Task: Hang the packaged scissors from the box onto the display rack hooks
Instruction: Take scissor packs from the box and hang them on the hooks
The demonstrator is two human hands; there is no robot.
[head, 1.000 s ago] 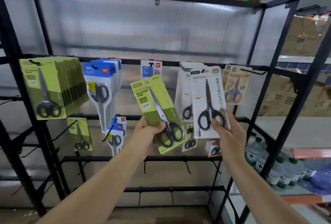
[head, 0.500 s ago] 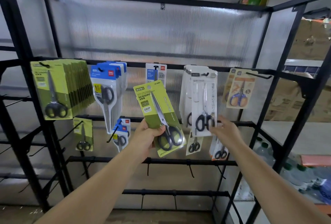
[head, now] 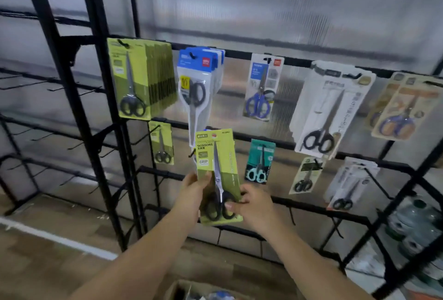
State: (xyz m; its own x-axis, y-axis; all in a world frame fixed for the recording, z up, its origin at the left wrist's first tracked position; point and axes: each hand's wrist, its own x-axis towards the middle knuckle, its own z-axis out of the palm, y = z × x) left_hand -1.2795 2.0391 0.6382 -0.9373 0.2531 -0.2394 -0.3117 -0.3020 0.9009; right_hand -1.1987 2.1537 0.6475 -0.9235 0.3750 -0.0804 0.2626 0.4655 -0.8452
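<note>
both hands (head: 191, 191) (head: 255, 206) pinch the flat, glossy green card of scissors (head: 218, 175), upright.

Even, soft light w/ glare on ribbed panel (head: 299, 11) (top right); edges blurred, wide-angle bend.

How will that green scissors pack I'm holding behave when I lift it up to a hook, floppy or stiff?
Probably fairly stiff: the green scissors pack stands flat and upright, though the left hand and right hand grip only its lower part. Likely bottom-heavy, since the black handles sit low. Its glossy front may be a bit slippery.
</note>
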